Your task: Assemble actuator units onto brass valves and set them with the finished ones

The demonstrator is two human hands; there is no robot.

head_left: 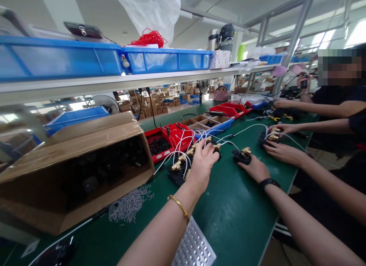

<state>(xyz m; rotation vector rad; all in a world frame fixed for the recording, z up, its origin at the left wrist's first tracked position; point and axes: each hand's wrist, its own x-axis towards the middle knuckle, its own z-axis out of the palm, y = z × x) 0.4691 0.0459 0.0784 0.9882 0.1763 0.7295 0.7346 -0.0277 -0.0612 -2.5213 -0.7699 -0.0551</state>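
Note:
My left hand, with a gold bracelet at the wrist, reaches over a row of black housings with brass fittings and white cables. Its fingers are apart; whether the fingertips touch the parts I cannot tell. To the right, my right hand, with a black wristband, grips a black housing with a brass fitting low on the bench. A white cable leads from that housing back to the left. The palm side of my right hand is hidden.
A cardboard box holding dark parts lies at left, beside a pile of small screws. Red bins and a divided blue tray line the back. A dimpled metal plate lies in front. Co-workers' hands work at right.

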